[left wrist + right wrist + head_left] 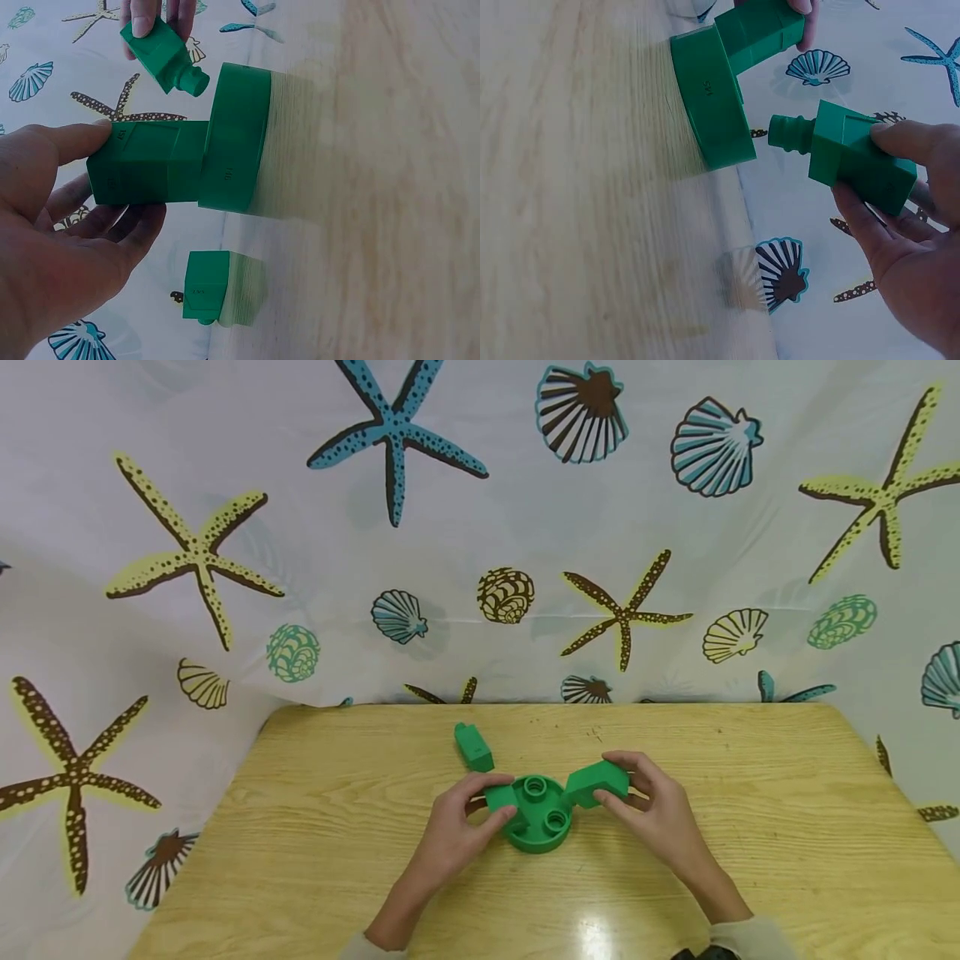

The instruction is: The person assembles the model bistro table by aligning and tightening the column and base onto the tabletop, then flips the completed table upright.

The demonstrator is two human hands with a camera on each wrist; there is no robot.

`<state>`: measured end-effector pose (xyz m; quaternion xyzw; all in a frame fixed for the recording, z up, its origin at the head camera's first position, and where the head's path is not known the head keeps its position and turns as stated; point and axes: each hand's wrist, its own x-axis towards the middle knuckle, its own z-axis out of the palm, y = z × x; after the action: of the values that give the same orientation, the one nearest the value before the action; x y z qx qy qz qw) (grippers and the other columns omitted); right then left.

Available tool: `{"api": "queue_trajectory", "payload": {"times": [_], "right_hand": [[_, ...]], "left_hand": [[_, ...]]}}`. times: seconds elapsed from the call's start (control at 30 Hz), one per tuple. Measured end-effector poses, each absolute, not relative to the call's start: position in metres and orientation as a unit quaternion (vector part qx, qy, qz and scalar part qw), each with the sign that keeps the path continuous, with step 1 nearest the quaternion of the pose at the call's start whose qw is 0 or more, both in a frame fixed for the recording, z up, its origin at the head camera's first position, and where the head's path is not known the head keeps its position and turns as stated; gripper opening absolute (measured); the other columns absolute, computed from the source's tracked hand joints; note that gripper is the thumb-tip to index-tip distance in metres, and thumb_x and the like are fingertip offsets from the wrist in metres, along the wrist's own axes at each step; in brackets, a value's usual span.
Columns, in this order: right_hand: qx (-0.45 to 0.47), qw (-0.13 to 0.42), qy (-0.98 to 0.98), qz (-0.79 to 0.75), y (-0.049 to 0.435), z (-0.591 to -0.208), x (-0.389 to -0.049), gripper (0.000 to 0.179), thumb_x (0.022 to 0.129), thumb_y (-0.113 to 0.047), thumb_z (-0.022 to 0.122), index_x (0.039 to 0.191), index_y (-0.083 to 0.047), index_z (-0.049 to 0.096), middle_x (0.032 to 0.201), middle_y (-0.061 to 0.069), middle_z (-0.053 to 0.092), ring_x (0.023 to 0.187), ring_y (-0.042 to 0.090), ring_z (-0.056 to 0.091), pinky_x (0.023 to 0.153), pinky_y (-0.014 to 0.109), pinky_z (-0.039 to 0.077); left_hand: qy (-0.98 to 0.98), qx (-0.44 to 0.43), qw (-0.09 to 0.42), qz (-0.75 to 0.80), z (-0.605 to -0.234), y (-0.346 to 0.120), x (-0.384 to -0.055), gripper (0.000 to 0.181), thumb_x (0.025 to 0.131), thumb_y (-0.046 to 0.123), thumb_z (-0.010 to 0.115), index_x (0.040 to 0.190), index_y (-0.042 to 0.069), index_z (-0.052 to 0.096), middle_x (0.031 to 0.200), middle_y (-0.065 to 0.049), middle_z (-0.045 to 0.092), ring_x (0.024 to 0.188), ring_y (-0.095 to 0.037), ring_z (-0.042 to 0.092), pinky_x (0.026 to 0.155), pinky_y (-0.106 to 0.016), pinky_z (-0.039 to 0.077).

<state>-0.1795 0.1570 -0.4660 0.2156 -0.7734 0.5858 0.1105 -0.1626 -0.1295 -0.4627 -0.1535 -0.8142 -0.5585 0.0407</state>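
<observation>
A round green base (539, 841) with raised ring sockets sits on the wooden table. My left hand (458, 827) grips a green block (146, 163) that stands upright on the left side of the base. To the right of the base, my right hand (657, 810) pinches a second green block (864, 157) between thumb and fingers. This block is tilted, its ribbed round peg (791, 133) pointing toward the base and held apart from it. Another green block (474, 747) lies on the table behind my left hand.
The wooden table (787, 827) reaches out on both sides of the hands. A white cloth (465, 535) printed with starfish and shells hangs behind its far edge and along the sides.
</observation>
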Motion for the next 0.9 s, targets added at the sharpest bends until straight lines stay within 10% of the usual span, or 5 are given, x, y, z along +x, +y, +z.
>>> {"api": "queue_trajectory", "payload": {"times": [0.9], "right_hand": [[0.275, 0.135, -0.792, 0.528, 0.133, -0.472, -0.173, 0.044, 0.089, -0.001, 0.080, 0.129, -0.009, 0.064, 0.121, 0.008, 0.069, 0.108, 0.026, 0.070, 0.081, 0.030, 0.061]], "left_hand": [[-0.809, -0.157, 0.049, -0.564, -0.465, -0.129, -0.162, 0.035, 0.094, 0.013, 0.078, 0.126, 0.006, 0.069, 0.126, -0.006, 0.066, 0.119, -0.024, 0.063, 0.099, -0.041, 0.054]]}}
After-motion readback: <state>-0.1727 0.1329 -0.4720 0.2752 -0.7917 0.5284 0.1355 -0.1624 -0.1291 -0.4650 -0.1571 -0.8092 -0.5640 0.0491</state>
